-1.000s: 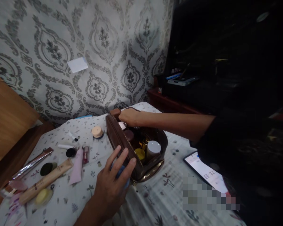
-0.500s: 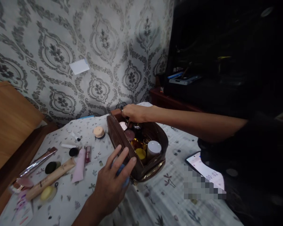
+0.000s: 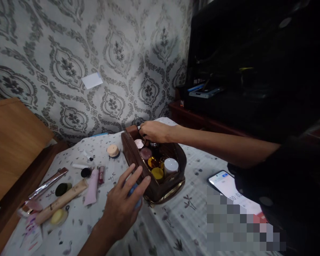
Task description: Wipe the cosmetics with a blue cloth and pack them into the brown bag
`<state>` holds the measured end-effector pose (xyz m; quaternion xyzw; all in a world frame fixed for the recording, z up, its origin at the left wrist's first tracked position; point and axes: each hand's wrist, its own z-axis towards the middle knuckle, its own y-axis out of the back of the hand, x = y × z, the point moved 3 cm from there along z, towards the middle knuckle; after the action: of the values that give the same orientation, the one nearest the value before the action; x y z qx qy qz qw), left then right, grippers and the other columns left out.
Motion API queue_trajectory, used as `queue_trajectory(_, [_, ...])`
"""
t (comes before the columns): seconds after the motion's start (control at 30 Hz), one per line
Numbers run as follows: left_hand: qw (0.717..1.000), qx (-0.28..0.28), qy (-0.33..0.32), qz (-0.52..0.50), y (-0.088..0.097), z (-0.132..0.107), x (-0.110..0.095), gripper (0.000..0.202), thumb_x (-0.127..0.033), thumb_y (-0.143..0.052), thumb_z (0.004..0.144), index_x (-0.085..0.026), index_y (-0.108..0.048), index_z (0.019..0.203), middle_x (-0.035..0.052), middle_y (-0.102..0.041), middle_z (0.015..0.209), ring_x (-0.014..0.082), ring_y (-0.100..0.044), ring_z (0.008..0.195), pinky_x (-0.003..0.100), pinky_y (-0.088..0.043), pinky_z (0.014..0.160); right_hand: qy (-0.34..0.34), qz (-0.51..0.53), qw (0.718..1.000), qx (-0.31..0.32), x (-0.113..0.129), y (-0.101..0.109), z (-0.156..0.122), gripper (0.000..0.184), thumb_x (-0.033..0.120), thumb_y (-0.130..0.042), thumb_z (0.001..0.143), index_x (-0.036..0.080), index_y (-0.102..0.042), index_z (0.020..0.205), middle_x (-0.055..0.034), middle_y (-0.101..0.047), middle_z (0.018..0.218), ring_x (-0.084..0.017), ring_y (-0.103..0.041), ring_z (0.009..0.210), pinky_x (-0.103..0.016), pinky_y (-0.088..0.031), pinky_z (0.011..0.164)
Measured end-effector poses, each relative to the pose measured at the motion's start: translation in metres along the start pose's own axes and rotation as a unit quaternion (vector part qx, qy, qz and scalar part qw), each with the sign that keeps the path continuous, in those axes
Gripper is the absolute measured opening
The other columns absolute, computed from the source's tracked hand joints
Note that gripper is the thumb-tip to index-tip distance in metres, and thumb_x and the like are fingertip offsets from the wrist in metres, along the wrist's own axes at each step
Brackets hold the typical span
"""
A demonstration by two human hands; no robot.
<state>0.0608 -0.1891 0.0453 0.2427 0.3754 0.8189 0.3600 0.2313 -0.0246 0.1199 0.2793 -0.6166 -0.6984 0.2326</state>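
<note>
Pouch of brown leather [image 3: 162, 187]: left hand [image 3: 122, 210] clasps a small blue object [image 3: 132, 191] against it, right hand [image 3: 155, 131] grips its far end.

Jars [image 3: 171, 165] in pouch [image 3: 152, 185]; tubes [image 3: 92, 181] left, phone [image 3: 224, 183] right.

You've got a brown zip pouch [image 3: 162, 187] standing open on the patterned cloth [image 3: 176, 220], jars upright inside, white-lid jar [image 3: 171, 165] and yellow-lid jar [image 3: 157, 173] nearest. Small blue item [image 3: 131, 189] against its near-left wall, mostly hidden.
</note>
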Motion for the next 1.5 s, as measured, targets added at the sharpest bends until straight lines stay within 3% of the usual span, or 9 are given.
queue_trajectory(0.3, [1.000,0.009,0.002,0.021,0.002,-0.008,0.002,0.051,-0.002,-0.049,0.088,-0.019,-0.054,0.136,0.0132,-0.054,0.143,0.0276,-0.040,0.143,0.037,-0.054,0.098,-0.001,0.041,0.994,-0.102,-0.016,0.003,-0.008,0.014,0.016,-0.059,0.089,0.013,-0.073,0.091,-0.0114,-0.072,0.098,-0.021,-0.065,0.097,-0.026,-0.045,0.079])
queue_trajectory(0.47, [1.000,0.001,0.000,0.015,0.001,-0.007,0.002,0.050,-0.003,-0.049,0.089,-0.019,-0.054,0.136,0.0151,-0.054,0.143,0.0293,-0.041,0.143,0.042,-0.052,0.103,-0.004,0.076,0.986,-0.150,-0.013,0.009,-0.023,0.016,0.013,-0.055,0.091,0.012,-0.071,0.089,-0.0115,-0.071,0.098,-0.020,-0.063,0.096,-0.027,-0.044,0.082])
queue_trajectory(0.63, [1.000,-0.003,0.003,0.006,-0.003,-0.001,-0.002,0.046,-0.006,-0.050,0.090,-0.016,-0.052,0.135,0.0179,-0.054,0.141,0.0302,-0.038,0.144,0.046,-0.049,0.108,0.029,0.120,0.974,-0.189,0.010,0.020,-0.043,0.020,0.013,-0.051,0.093,0.014,-0.072,0.091,-0.0083,-0.070,0.097,-0.019,-0.063,0.092,-0.027,-0.045,0.082])
queue_trajectory(0.83, [1.000,0.017,0.017,0.013,-0.006,0.001,-0.006,0.046,-0.012,-0.048,0.092,-0.014,-0.047,0.138,0.0196,-0.050,0.146,0.0304,-0.029,0.149,0.041,-0.055,0.099,0.082,0.187,0.952,-0.229,0.049,0.020,-0.068,0.025,0.018,-0.048,0.095,0.017,-0.073,0.095,-0.0078,-0.071,0.104,-0.021,-0.066,0.098,-0.032,-0.050,0.086])
queue_trajectory(1.03, [0.997,0.056,0.049,0.012,-0.005,-0.026,-0.005,0.053,-0.012,-0.044,0.093,-0.014,-0.035,0.145,0.0205,-0.044,0.150,0.0289,-0.035,0.146,0.038,-0.058,0.094,0.094,0.190,0.937,-0.277,0.073,0.009,-0.091,0.028,0.024,-0.045,0.099,0.019,-0.070,0.109,-0.0103,-0.070,0.114,-0.023,-0.067,0.105,-0.035,-0.055,0.089])
queue_trajectory(1.13, [0.986,0.099,0.126,0.037,-0.008,-0.048,0.015,0.052,-0.012,-0.046,0.091,-0.015,-0.038,0.143,0.0197,-0.047,0.147,0.0288,-0.044,0.139,0.043,-0.056,0.096,0.093,0.189,0.924,-0.319,0.085,0.006,-0.103,0.026,0.023,-0.047,0.099,0.022,-0.069,0.113,-0.0103,-0.068,0.118,-0.023,-0.065,0.110,-0.037,-0.055,0.093])
queue_trajectory(1.27, [0.935,0.197,0.265,0.129,-0.017,-0.064,0.072,0.046,-0.009,-0.048,0.088,-0.013,-0.049,0.133,0.0177,-0.048,0.145,0.0306,-0.042,0.137,0.047,-0.050,0.103,0.125,0.196,0.903,-0.361,0.119,0.002,-0.114,0.026,0.017,-0.049,0.097,0.022,-0.067,0.115,-0.0112,-0.069,0.115,-0.022,-0.066,0.106,-0.038,-0.057,0.091])
queue_trajectory(1.37, [0.879,0.296,0.328,0.180,-0.026,-0.066,0.115,0.044,-0.008,-0.040,0.091,-0.010,-0.048,0.135,0.0213,-0.045,0.147,0.0315,-0.036,0.140,0.043,-0.050,0.099,0.190,0.206,0.896,-0.343,0.158,-0.011,-0.115,0.028,0.011,-0.047,0.096,0.020,-0.066,0.113,-0.0100,-0.071,0.106,-0.021,-0.065,0.097,-0.036,-0.058,0.084])
queue_trajectory(1.5, [0.864,0.334,0.336,0.169,-0.040,-0.063,0.140,0.033,-0.007,-0.038,0.091,-0.006,-0.060,0.116,0.0242,-0.063,0.116,0.0345,-0.053,0.120,0.045,-0.051,0.088,0.202,0.273,0.898,-0.279,0.199,-0.041,-0.100,0.025,0.011,-0.044,0.096,0.015,-0.068,0.103,-0.0117,-0.071,0.102,-0.021,-0.064,0.091,-0.034,-0.057,0.078])
